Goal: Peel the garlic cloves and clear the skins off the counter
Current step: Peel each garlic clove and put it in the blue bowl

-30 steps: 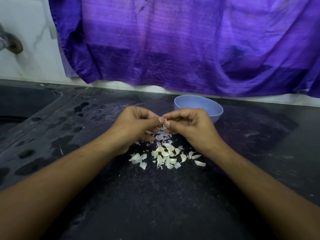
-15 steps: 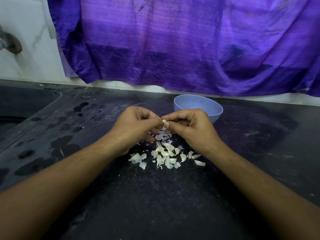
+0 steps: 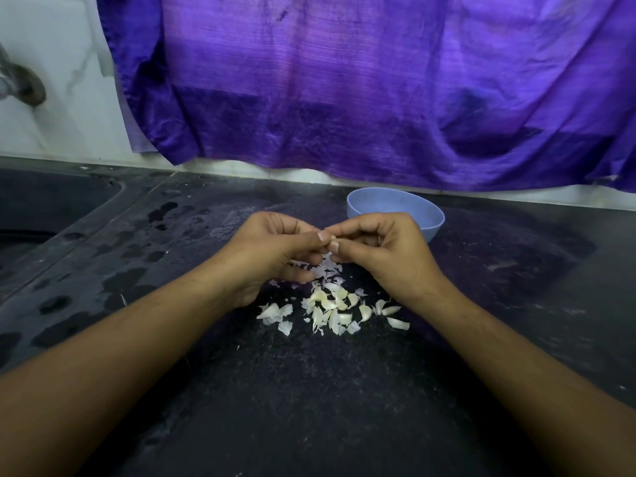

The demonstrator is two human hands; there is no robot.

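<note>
Item: garlic clove [image 3: 332, 238], frame centre, pinched between left hand [image 3: 272, 251] and right hand [image 3: 382, 251]; grip unchanged, skins [image 3: 321, 270] pile same; peeling unfinished.

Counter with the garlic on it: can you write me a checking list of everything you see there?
Surface: dark speckled stone counter, with wet patches on its left part.
Job's things: pile of pale garlic cloves near the person; loose white papery skins just beyond them; one small garlic clove held above the skins; round light-blue bowl behind the right hand.
Clutter: nothing seen besides the skins.
Grippers: left hand and right hand meet fingertip to fingertip, both pinching the small garlic clove.
Cables: nothing seen.
Surroundings: purple cloth hanging on the white wall; metal tap and dark sink at far left.
</note>
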